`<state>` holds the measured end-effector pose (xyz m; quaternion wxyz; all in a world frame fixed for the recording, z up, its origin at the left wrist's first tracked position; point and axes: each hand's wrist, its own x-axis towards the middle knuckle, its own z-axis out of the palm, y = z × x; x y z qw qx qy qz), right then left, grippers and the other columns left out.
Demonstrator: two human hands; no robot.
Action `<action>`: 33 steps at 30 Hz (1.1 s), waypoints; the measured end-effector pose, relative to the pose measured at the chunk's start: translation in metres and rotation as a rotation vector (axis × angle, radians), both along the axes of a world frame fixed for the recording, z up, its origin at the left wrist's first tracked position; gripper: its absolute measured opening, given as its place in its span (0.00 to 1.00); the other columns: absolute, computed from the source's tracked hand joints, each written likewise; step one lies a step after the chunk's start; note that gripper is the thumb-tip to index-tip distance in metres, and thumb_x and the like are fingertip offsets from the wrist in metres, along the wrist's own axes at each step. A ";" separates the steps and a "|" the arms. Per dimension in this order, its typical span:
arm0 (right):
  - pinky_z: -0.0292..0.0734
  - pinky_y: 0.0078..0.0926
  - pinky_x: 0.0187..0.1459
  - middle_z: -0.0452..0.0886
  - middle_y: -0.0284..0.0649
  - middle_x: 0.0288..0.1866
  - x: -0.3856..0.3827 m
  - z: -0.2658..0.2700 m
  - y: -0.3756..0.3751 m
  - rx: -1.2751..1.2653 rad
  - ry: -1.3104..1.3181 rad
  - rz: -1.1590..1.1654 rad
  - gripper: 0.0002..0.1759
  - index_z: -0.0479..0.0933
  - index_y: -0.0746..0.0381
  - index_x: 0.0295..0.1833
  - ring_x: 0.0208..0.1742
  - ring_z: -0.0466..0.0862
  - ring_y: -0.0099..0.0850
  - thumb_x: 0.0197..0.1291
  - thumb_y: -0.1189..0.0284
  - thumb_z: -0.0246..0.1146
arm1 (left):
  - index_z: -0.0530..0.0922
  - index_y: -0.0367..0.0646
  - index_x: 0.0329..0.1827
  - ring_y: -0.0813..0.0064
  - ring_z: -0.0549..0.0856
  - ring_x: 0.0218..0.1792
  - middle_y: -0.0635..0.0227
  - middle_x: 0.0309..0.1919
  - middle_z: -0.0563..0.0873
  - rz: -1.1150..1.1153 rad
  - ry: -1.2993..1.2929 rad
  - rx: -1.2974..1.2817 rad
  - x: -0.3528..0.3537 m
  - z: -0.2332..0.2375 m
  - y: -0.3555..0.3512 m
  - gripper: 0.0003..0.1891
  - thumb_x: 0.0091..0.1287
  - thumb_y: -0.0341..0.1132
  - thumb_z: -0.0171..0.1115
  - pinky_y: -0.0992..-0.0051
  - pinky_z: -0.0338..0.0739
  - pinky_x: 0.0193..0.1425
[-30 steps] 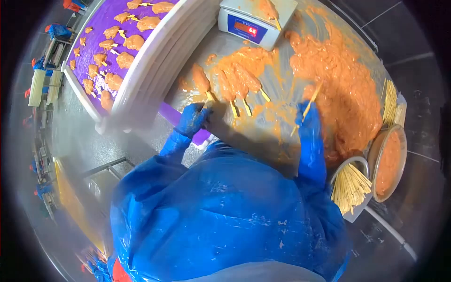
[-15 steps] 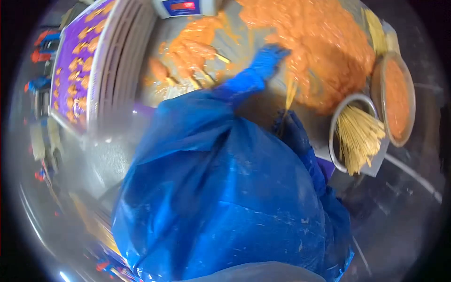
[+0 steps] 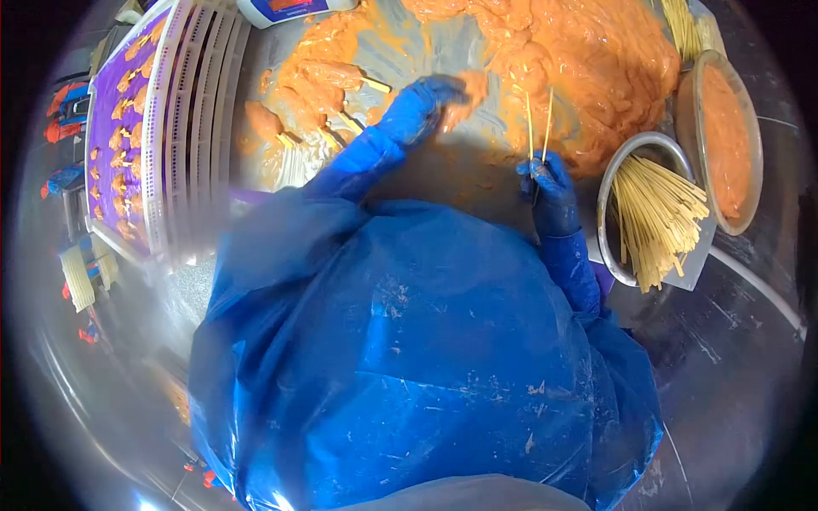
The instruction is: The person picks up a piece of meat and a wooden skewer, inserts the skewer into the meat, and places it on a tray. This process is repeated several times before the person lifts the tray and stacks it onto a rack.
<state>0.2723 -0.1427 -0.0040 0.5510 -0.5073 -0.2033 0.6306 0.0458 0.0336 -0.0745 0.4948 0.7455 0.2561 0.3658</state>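
Note:
My left hand [image 3: 426, 102], in a blue glove, grips a strip of orange, sauce-coated raw meat [image 3: 465, 104] over the metal table. Its fingers are partly hidden and slightly blurred. My right hand [image 3: 554, 183], also gloved, closes around the lower ends of two thin wooden skewers [image 3: 530, 128] that point away from me. Their tips reach the near edge of a large heap of the same meat [image 3: 588, 77]. Several skewered meat pieces [image 3: 319, 89] lie left of my left hand, their stick ends toward me.
A metal pot [image 3: 607, 183] holding many wooden skewers [image 3: 652, 217] stands at right. Beside it is a bowl [image 3: 757, 145] of orange meat. Stacked white trays [image 3: 183, 128] rise at left, the outer one purple-lined with meat pieces. A scale [image 3: 285, 8] sits at the back.
My left hand has moved left from the heap's edge with a meat strip. My right hand has come forward from beside the apron, and its two skewers now stand apart.

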 end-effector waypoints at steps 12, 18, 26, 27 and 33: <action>0.75 0.23 0.49 0.83 0.36 0.41 0.032 -0.012 -0.008 0.115 -0.953 0.083 0.09 0.82 0.66 0.47 0.43 0.80 0.23 0.62 0.76 0.62 | 0.84 0.46 0.37 0.56 0.80 0.53 0.60 0.46 0.85 0.113 0.375 0.156 -0.047 0.021 -0.044 0.11 0.50 0.29 0.62 0.59 0.73 0.59; 0.73 0.20 0.44 0.81 0.33 0.36 0.032 -0.030 -0.006 0.055 -0.999 0.093 0.09 0.82 0.66 0.45 0.39 0.77 0.21 0.61 0.75 0.64 | 0.80 0.48 0.49 0.54 0.80 0.51 0.59 0.50 0.83 0.280 0.542 0.439 -0.013 0.035 -0.069 0.17 0.55 0.35 0.63 0.59 0.73 0.58; 0.72 0.22 0.42 0.80 0.32 0.33 0.038 -0.027 -0.008 0.033 -0.896 0.081 0.07 0.81 0.63 0.44 0.37 0.76 0.21 0.61 0.73 0.65 | 0.83 0.54 0.51 0.60 0.79 0.57 0.66 0.53 0.83 0.326 0.409 0.520 -0.040 0.051 -0.057 0.20 0.53 0.30 0.61 0.62 0.71 0.64; 0.72 0.22 0.42 0.80 0.32 0.33 0.033 -0.025 -0.010 0.032 -0.892 0.084 0.07 0.81 0.63 0.44 0.37 0.76 0.21 0.61 0.73 0.65 | 0.83 0.56 0.52 0.60 0.78 0.57 0.67 0.53 0.83 0.218 0.460 0.528 -0.039 0.045 -0.066 0.20 0.54 0.31 0.62 0.61 0.71 0.64; 0.73 0.23 0.42 0.80 0.35 0.34 0.012 -0.031 -0.019 0.189 -0.983 0.167 0.05 0.79 0.63 0.42 0.37 0.77 0.22 0.62 0.74 0.63 | 0.83 0.57 0.52 0.63 0.79 0.57 0.69 0.53 0.83 0.250 0.474 0.458 -0.019 0.033 -0.084 0.16 0.59 0.36 0.63 0.60 0.70 0.63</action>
